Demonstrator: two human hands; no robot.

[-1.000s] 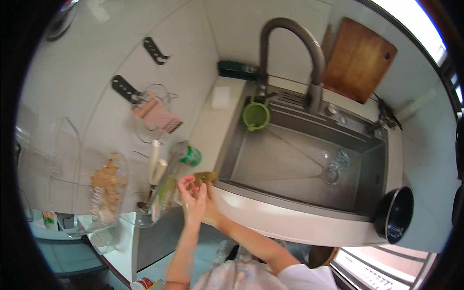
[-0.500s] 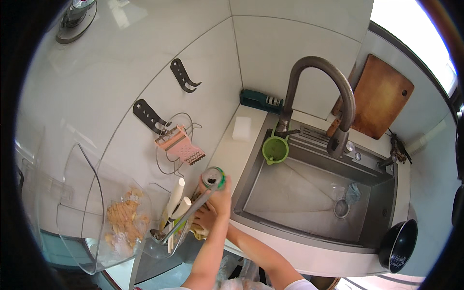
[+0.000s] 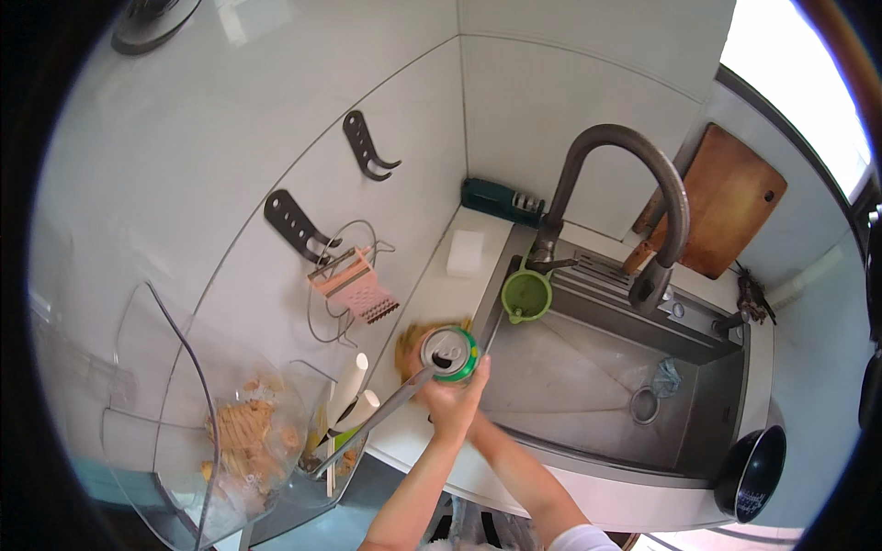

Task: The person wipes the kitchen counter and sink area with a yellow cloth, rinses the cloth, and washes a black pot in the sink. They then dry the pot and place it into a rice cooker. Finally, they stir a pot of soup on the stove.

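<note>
A green drinks can [image 3: 450, 354] with its top opened is in my left hand [image 3: 457, 395], fingers wrapped round it above the counter. My right forearm crosses beneath my left wrist. Most of my right hand [image 3: 418, 354] is hidden by the can and left hand. It is on a yellowish cloth [image 3: 407, 342], blurred, that lies against the counter strip [image 3: 432, 308] between the wall and the sink. A long metal utensil handle [image 3: 386, 404] rises from the clear holder and passes in front of my left hand.
Right of my hands is a steel sink [image 3: 570, 386] with a curved tap [image 3: 675, 197] and green strainer cup [image 3: 527, 294]. White-handled knives [image 3: 349, 386] stand left. A white sponge block [image 3: 466, 253] and a dark green sharpener [image 3: 501, 200] sit behind. A pink grater [image 3: 354, 285] hangs on the wall.
Both hands have moved right and farther away along the counter, the can rising with my left hand and the cloth sliding with my right. The view has shifted slightly.
</note>
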